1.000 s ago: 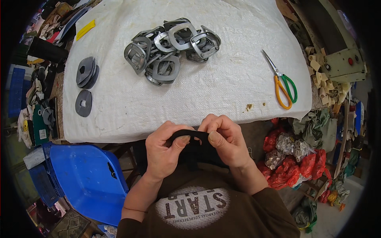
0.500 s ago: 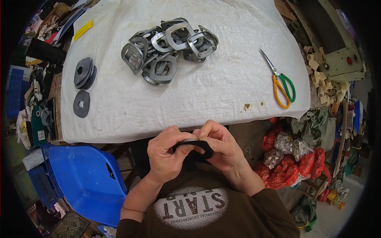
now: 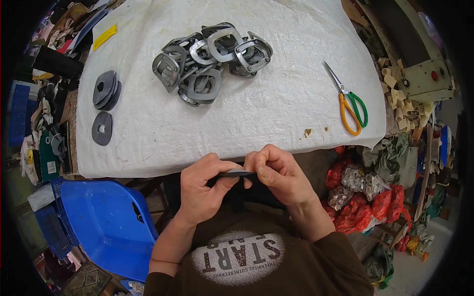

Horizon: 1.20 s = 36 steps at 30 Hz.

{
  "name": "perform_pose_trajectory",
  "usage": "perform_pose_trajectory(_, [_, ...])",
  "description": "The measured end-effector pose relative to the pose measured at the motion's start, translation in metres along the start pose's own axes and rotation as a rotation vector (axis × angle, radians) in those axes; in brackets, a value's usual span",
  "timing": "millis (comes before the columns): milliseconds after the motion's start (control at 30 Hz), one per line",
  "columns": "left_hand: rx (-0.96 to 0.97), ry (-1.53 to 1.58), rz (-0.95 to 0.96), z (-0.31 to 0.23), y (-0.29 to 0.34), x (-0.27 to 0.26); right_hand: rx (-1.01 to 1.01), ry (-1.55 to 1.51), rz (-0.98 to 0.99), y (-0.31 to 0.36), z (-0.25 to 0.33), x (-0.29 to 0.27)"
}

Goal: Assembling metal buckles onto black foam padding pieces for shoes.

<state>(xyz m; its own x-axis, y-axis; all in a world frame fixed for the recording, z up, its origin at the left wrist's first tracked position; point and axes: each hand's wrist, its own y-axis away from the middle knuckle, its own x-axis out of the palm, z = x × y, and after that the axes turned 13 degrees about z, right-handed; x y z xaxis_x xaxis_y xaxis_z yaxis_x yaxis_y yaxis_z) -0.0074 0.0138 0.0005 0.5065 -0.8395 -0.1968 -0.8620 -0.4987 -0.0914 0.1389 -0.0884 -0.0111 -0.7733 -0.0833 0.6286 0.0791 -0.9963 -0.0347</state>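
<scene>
Just beyond the near edge of the table, low in front of my body, a thin dark grey ring-like piece [image 3: 233, 173] is seen nearly edge-on. My left hand [image 3: 201, 187] pinches one end of it between thumb and fingers. At the other end, my right hand [image 3: 282, 175] grips it with thumb and bent fingertips. Fingers cover part of the piece. On the white-covered table [image 3: 247, 126] lies a heap of grey metal frames [image 3: 228, 45]. Flat grey pads with a centre hole lie at the left: a small stack [image 3: 104, 88] and a single pad [image 3: 102, 139].
Scissors [image 3: 353, 112] with orange and green handles lie at the table's right. A yellow strip [image 3: 104, 37] rests at the far left. A blue tub [image 3: 94, 222] stands low on the left; red plastic bags [image 3: 353, 213] lie low on the right. A greenish machine [image 3: 428, 79] borders the table.
The ring-like piece has tilted from showing its curved opening to lying nearly edge-on. My right hand has shifted slightly up, with its fingers more bent; my left hand still grips the piece.
</scene>
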Motion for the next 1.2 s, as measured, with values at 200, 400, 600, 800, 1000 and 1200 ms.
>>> perform_pose_trajectory(200, [0.013,-0.007,0.008,-0.001,-0.001,-0.002,-0.046,-0.17,-0.065,-0.001,-0.004,0.007])
perform_pose_trajectory(400, [-0.009,-0.048,0.052,-0.001,0.002,-0.008,-0.001,0.079,0.032,0.003,0.003,0.004])
perform_pose_trajectory(600, [-0.013,-0.056,0.101,-0.002,0.001,-0.01,0.024,-0.005,0.041,0.005,0.001,0.004])
perform_pose_trajectory(800, [0.016,0.023,0.036,0.002,0.003,-0.004,0.099,-0.139,-0.103,0.003,-0.002,0.014])
perform_pose_trajectory(1000, [0.098,-0.109,0.02,-0.002,0.002,-0.002,-0.022,-0.332,-0.098,0.001,-0.014,0.012])
perform_pose_trajectory(1200, [0.101,-0.115,0.063,-0.003,0.0,-0.001,0.016,-0.28,-0.113,0.001,-0.013,0.007])
